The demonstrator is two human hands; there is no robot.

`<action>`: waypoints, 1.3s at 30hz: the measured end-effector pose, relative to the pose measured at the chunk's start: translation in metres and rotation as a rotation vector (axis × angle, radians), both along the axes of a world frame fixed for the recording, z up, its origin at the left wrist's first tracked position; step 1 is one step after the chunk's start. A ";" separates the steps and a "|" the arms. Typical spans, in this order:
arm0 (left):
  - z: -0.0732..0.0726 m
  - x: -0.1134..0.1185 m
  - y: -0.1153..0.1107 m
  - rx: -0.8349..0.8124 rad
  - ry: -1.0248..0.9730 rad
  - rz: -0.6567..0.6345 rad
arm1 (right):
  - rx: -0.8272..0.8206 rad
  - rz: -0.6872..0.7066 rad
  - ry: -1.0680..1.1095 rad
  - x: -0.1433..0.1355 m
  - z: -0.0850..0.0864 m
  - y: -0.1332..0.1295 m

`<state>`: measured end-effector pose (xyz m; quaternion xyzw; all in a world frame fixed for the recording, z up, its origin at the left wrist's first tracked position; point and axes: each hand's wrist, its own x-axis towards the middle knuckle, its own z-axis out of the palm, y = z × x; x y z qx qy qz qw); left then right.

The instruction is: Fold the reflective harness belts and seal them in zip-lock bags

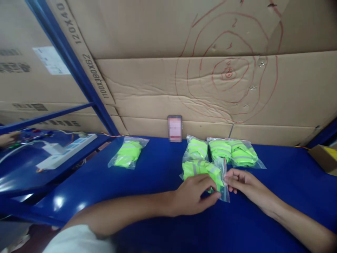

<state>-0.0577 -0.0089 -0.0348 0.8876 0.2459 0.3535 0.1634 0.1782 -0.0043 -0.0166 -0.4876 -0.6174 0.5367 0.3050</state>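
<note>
A clear zip bag (224,191) with a folded neon-yellow reflective garment (196,168) inside lies on the blue table, its zip edge facing right. My right hand (243,181) pinches that zip edge between thumb and fingers. From the near side, my left hand (196,195) rests over the bag, thumb and forefinger curled together at the lower end of the zip; the exact contact is partly hidden. Just behind stand three similar packed bags: a left one (197,149), a middle one (220,151) and a right one (243,153).
Another packed bag (128,154) lies to the left on the blue table (158,175). A phone (175,128) leans against the cardboard wall (147,77). Far left are a white power strip (67,153) and a blue metal post (71,66). A cardboard box (323,158) sits at the right edge.
</note>
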 end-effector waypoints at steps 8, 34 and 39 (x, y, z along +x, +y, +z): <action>0.017 -0.006 -0.022 -0.718 -0.322 -0.097 | 0.250 0.140 -0.093 -0.022 0.021 -0.060; -0.005 -0.005 -0.010 -0.685 -0.294 -0.212 | 0.525 0.181 -0.341 -0.014 -0.001 -0.054; -0.007 -0.004 -0.010 -0.839 -0.301 -0.183 | 0.288 0.175 -0.176 -0.014 0.007 -0.045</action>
